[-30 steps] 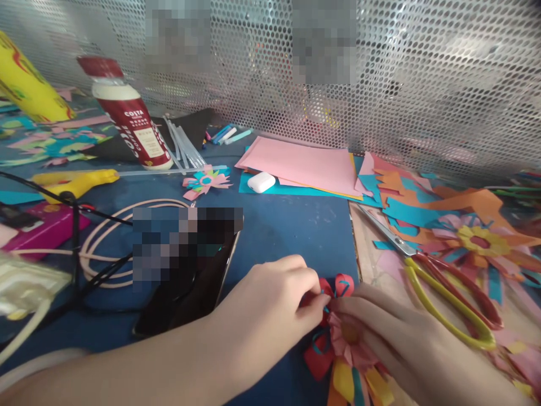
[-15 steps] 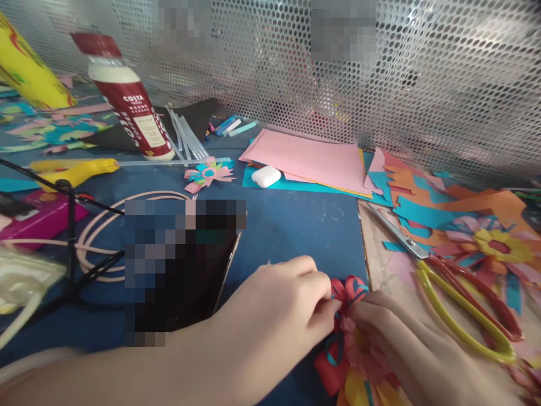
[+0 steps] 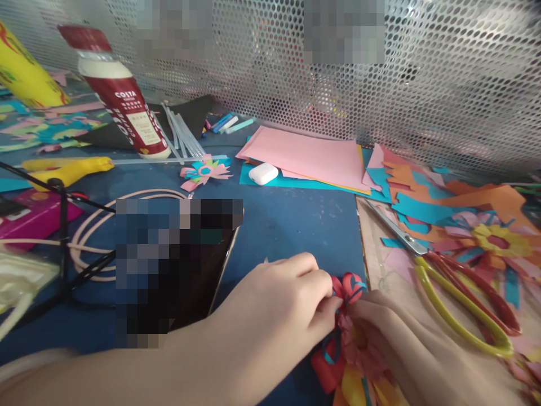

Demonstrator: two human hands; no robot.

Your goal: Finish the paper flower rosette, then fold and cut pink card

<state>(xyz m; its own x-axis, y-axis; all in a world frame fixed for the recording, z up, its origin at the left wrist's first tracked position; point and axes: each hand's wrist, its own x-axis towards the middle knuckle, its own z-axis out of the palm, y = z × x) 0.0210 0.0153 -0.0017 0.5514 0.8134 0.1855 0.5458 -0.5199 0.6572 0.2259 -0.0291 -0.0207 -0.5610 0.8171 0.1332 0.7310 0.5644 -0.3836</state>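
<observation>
The paper flower (image 3: 353, 344) lies at the near edge of the blue table mat (image 3: 287, 225), just where the mat meets a pale board on the right, and both hands are on it. The left hand (image 3: 274, 316) comes in from the left and pinches one of the red curled petal loops at the flower's far side between thumb and forefinger. The right hand (image 3: 406, 349) lies over the flower's right half, fingers curled onto the pink fringed centre, its fingertips meeting the left's at that same loop. Both hands are closed on the flower, though the right thumb is hidden.

The flower looks very light and soft. It is made of thin coloured strips (red, yellow, teal) bent into loops, which I judge would crush or crease under a firm squeeze and tear at any glued joint. The sturdier places to hold seem to be the layered centre and the base of a loop, not its open curve.

Yellow-and-red-handled scissors (image 3: 460, 304) lie just to the right, blades pointing away. Beyond them is another paper flower with a yellow centre (image 3: 499, 242), among orange and teal scraps. Further back are a stack of pink paper sheets (image 3: 308, 158), a white earbud case (image 3: 262, 173), a small pink-and-teal flower (image 3: 205, 172), a red coffee bottle (image 3: 122, 101), clear glue sticks (image 3: 181, 138) and a yellow glue gun (image 3: 67, 169). A perforated metal screen (image 3: 422, 84) closes off the back.
</observation>
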